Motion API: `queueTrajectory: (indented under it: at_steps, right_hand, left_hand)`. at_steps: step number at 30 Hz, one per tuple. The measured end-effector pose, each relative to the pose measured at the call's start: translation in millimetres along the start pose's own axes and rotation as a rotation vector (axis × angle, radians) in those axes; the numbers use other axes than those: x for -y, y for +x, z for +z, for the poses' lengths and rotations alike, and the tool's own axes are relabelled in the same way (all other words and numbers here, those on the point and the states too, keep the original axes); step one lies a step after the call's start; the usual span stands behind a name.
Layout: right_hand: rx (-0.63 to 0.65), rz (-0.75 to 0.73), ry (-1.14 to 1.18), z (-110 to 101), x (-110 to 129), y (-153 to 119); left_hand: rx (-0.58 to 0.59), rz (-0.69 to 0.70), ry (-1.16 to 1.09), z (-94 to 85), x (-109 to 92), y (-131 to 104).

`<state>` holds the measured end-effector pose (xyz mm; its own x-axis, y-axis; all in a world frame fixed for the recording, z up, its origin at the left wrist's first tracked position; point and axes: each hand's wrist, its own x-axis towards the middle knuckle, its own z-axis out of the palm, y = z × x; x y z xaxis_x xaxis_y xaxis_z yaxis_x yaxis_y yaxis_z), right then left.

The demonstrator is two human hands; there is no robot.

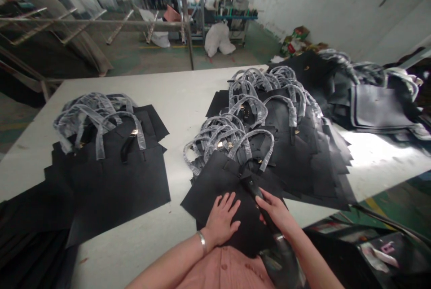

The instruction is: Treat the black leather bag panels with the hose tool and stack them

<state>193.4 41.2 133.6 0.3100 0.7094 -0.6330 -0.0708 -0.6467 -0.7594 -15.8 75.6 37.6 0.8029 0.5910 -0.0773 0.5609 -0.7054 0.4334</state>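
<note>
My left hand [222, 218] lies flat with fingers spread on a black bag panel [213, 177]. In my right hand [274, 210] is a black bag strap [269, 221], its upper end resting against the panel near a slot. Gold hardware shows on the strap below my fingers, and its lower part hangs beside my body, blurred. A clear-wrapped handle [267, 138] arches from the panel's top edge. Beyond it lies an overlapping pile of black panels [311, 163] with more wrapped handles.
Another stack of black panels with wrapped handles [134, 186] lies on the left of the white table [183, 114]. Dark bag pieces [379, 105] are heaped at the right. A metal rail [117, 22] and people at machines stand beyond. An open dark container [350, 253] sits at lower right.
</note>
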Motion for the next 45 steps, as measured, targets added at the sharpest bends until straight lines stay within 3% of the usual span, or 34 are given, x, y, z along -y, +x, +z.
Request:
queueTrajectory:
  at_steps: [7,11,15,19,23,31,37,42,45]
  right_hand:
    - [0.041,-0.002,0.053,17,3,29]
    - [-0.089,-0.081,0.054,21,4,39]
    - [-0.206,-0.124,0.036,11,-4,25]
    - [-0.061,-0.071,-0.037,12,-7,11]
    - [0.071,-0.084,-0.141,36,0,23]
    - [0.042,-0.254,-0.343,64,23,63]
    - [0.016,-0.382,-0.397,85,39,66]
    - [0.036,-0.467,-0.335,66,39,39]
    - [0.066,-0.342,-0.213,41,27,20]
  left_hand:
    - [0.01,0.022,-0.023,-5.1,4,-2]
    - [0.017,0.062,-0.025,-5.5,8,-1]
    - [0.0,0.068,-0.03,-4.5,9,-2]
    - [-0.014,0.057,-0.02,-2.1,8,-2]
    - [-0.014,0.056,-0.016,-0.6,9,-1]
    - [-0.001,0.063,-0.034,-5.4,10,-1]
    - [0.004,0.052,-0.047,-7.2,7,-2]
    - [-0.034,0.016,-0.136,-10.4,7,3]
    - [-0.199,-0.136,-0.164,-21.4,26,24]
